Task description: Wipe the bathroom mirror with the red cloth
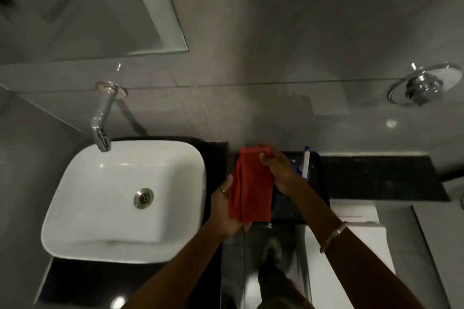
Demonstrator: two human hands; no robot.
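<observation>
The red cloth (251, 188) hangs folded lengthwise between both hands, over the dark counter to the right of the sink. My left hand (224, 211) holds its lower edge from underneath. My right hand (280, 170) pinches its upper corner. The mirror (82, 7) fills the upper left of the head view, with a pale frame along its right and bottom edges; both hands are well below it.
A white square basin (113, 208) with a chrome wall spout (103, 118) sits at left on the black counter (376, 175). A blue and white bottle (305, 163) lies just right of my right hand. A chrome wall knob (421, 88) is at upper right.
</observation>
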